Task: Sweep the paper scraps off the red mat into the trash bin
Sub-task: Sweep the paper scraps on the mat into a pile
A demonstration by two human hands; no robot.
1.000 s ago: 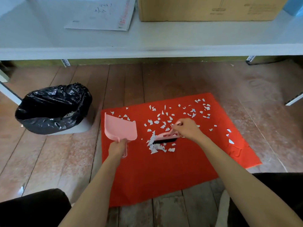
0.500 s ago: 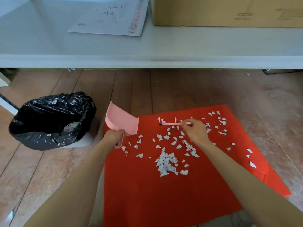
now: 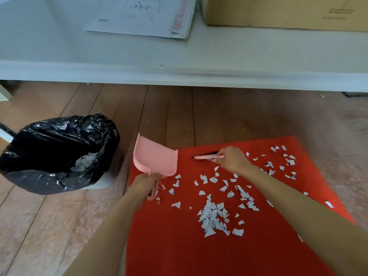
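Head view: looking down at floor, both forearms reach in from near edge.
Left grip [image 3: 144,183]: fingers wrapped round handle of pink dustpan [image 3: 156,158]; holds nothing else.
Dustpan: lifted & tilted, mouth facing away twd far left, over mat's far-left corner, near bin.
Right grip [image 3: 233,161]: fingers curled round pink handle of small brush [image 3: 207,156].
Brush: lies approx. level, tip pointing left, black bristles on far side, close to mat's far edge; can't tell if bristles touch mat.
Red mat [image 3: 179,246]: flat on wooden floor [image 3: 49,226], just right of bin.
Paper scraps [image 3: 214,218]: white bits, all on mat; main heap mid-mat, on near side of right grip; loose bits spread betw. heap & both grips; 2nd scatter twd far-right corner; a few by right edge.
Trash bin [image 3: 39,180]: on floor left of mat, black bag liner, some white bits inside; well apart from heap.
Surface [image 3: 239,56]: white, at far side above floor; carries white envelope [image 3: 143,16] w/ handwriting & cardboard box [image 3: 278,10] to its right.
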